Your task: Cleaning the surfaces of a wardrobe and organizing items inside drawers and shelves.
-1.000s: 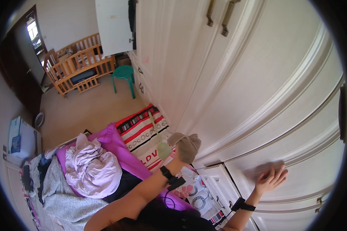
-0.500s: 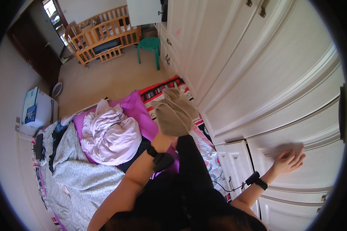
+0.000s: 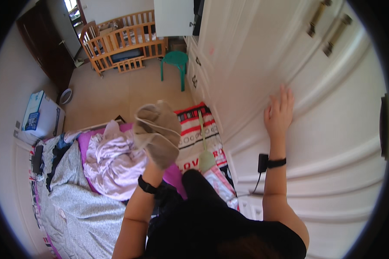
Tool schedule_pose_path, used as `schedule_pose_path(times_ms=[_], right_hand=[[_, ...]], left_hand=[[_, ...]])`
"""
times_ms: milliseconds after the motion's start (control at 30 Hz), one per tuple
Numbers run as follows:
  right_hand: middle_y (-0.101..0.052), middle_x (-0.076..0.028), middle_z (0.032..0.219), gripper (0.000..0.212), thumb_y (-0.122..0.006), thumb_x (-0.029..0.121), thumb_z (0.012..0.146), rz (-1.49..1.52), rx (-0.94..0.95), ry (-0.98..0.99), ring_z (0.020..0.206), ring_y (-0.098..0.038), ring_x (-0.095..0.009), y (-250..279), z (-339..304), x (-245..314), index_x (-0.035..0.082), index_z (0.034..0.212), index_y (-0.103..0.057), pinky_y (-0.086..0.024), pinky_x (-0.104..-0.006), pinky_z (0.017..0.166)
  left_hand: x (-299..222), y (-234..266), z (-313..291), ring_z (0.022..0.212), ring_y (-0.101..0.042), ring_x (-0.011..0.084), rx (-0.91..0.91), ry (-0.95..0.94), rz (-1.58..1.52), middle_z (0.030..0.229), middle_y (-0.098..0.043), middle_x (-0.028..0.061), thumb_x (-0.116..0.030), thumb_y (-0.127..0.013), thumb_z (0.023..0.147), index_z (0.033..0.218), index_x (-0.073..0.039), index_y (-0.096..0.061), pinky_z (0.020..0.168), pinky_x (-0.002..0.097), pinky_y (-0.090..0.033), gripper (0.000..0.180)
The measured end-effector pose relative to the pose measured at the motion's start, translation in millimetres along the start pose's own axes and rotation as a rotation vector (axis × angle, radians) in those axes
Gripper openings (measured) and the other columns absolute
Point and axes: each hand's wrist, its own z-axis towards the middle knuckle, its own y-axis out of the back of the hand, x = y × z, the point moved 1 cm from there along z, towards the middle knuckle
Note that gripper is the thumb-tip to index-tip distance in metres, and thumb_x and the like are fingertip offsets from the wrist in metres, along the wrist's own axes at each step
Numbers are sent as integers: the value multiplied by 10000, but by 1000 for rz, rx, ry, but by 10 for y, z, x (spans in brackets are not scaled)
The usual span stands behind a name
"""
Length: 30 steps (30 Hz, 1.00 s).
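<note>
A brown cloth [image 3: 160,134] with pale edging is held up in front of me, bunched over my left hand and hiding its fingers. Only the wrist, with a black band, shows below it. My right hand [image 3: 279,112] rests with fingers stretched out against the cream wardrobe door [image 3: 255,77], below two long metal handles [image 3: 328,30]. A black band with a small box and cable is on that wrist. Beneath the raised cloth lies a crumpled pale pink sheet [image 3: 112,164] on the bed.
A grey patterned cover [image 3: 86,211] spreads over the bed on my left. On the red, white and black bedding [image 3: 190,129] lies a pale green long-handled swatter [image 3: 206,159]. Beyond are a green stool [image 3: 176,58], a wooden crib [image 3: 121,41] and a white box [image 3: 45,118].
My left hand has carried the cloth left and up. My right hand has moved up and left along the wardrobe, its fingers now straighter. My view has shifted, and the swatter shows more fully.
</note>
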Motion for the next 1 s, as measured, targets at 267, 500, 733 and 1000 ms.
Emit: schedule_pose_path(times_ms=[267,500,733,1000], right_hand=[[-540,-56,1331,287,-540,226,839,-487,125,-39,1214,-503,-265,-461,-270,-93,171,1115,-597,-308,-421,995],[-666,-8,979,184,-608,260,785,-206,182,7,965,-604,-237,-498,-577,-191,202,942,-685,-268,-449,964],[-657,103,893,57,-596,205,757,-30,117,108,882,-606,-120,-529,-234,-82,246,765,-636,-173,-404,1024],[-657,102,885,58,-608,202,724,16,73,59,829,-588,-113,-518,-330,-92,241,758,-636,-190,-394,1017]], left_hand=[[1119,-2055,1249,1205,-476,259,201,-258,298,1321,-475,128,-288,-555,885,1395,-69,-365,914,347,-444,586],[1427,-3686,1445,1265,-421,351,788,-989,687,1401,-392,221,-222,-596,827,1315,-56,-477,1045,504,-303,528],[846,-4029,2934,1382,-229,336,563,-1035,737,1503,-216,195,-215,-537,867,1426,-83,-316,1119,439,-197,616],[2435,-2420,2676,1312,-288,284,402,-256,363,1432,-294,158,-171,-457,934,1406,-28,-320,1076,389,-242,512]])
